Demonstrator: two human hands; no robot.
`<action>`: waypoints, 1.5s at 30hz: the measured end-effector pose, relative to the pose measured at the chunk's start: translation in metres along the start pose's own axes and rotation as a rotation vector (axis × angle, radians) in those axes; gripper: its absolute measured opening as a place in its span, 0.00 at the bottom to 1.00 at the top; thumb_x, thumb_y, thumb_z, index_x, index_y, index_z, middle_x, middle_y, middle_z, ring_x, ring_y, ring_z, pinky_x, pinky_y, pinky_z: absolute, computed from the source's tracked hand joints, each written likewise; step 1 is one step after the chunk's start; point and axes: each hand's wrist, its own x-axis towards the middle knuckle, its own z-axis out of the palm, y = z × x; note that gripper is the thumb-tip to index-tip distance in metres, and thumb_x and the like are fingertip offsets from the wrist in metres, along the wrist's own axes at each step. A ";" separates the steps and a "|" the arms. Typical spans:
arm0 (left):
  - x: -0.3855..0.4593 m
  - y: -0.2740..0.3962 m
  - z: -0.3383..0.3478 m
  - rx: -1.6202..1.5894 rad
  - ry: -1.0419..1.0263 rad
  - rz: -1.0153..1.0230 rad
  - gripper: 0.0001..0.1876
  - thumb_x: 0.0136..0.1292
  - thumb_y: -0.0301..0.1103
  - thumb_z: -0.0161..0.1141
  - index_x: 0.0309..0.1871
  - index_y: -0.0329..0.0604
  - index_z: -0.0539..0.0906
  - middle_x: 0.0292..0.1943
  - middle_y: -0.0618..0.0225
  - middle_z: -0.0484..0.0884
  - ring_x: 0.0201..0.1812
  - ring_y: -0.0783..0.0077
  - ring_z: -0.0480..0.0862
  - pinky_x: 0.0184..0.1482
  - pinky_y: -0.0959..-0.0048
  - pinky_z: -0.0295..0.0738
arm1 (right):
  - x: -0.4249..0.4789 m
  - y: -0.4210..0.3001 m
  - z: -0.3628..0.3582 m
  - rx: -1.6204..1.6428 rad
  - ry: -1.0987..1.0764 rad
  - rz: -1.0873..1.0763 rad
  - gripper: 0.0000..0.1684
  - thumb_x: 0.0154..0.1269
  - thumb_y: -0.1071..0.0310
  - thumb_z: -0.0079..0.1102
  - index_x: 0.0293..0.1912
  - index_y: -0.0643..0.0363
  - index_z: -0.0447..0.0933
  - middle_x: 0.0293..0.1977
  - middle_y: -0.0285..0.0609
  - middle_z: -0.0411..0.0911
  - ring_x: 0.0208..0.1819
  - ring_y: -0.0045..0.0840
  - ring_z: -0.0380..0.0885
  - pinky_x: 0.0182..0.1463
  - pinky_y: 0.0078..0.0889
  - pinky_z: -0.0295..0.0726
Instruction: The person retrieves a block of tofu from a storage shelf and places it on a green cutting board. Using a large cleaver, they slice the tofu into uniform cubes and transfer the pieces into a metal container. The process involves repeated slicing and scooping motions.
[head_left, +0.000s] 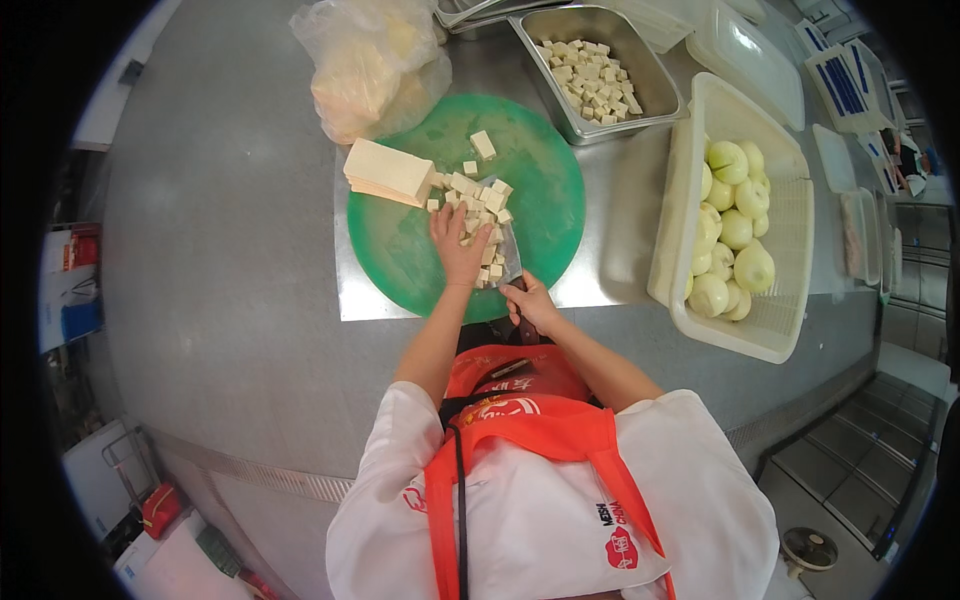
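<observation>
My right hand (534, 304) grips the dark brown handle of a cleaver (511, 255), whose broad blade lies low over the round green cutting board (551, 202). Pale cubes, apparently tofu (491, 199), are heaped on and around the blade, hiding much of it. With fingers spread, my left hand (459, 251) rests against the left side of this heap. Just beyond its fingertips sits a larger sliced block of tofu (388, 171), overhanging the board's left edge. Two pieces, a small cube (470, 167) and a longer chunk (483, 145), lie apart farther up the board.
A clear plastic bag (367, 82) with pale contents touches the board's far left edge. Behind the board, a steel pan (626, 129) holds more cubes. On the right stands a white plastic basket (739, 345) of peeled onions (752, 266). Plastic lids (750, 64) lie beyond.
</observation>
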 end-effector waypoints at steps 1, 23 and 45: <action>0.001 -0.001 0.000 -0.035 -0.004 -0.025 0.29 0.54 0.39 0.72 0.61 0.46 0.79 0.67 0.53 0.68 0.71 0.46 0.60 0.71 0.53 0.56 | -0.001 -0.004 0.001 -0.005 -0.003 0.015 0.09 0.68 0.68 0.59 0.43 0.57 0.69 0.17 0.33 0.68 0.11 0.19 0.66 0.15 0.24 0.66; 0.223 0.223 0.146 -0.347 -0.226 0.350 0.23 0.68 0.49 0.56 0.61 0.48 0.80 0.67 0.50 0.70 0.72 0.44 0.60 0.71 0.50 0.53 | 0.017 -0.327 -0.079 -0.078 0.243 -0.300 0.08 0.60 0.72 0.58 0.37 0.59 0.67 0.22 0.38 0.73 0.15 0.23 0.72 0.19 0.26 0.72; 0.126 0.005 0.069 0.641 -0.255 -0.097 0.22 0.64 0.45 0.58 0.58 0.43 0.79 0.61 0.54 0.76 0.66 0.49 0.69 0.66 0.48 0.60 | 0.027 -0.212 -0.064 -0.676 0.060 -0.252 0.13 0.58 0.73 0.54 0.44 0.59 0.68 0.23 0.43 0.73 0.22 0.32 0.76 0.26 0.36 0.75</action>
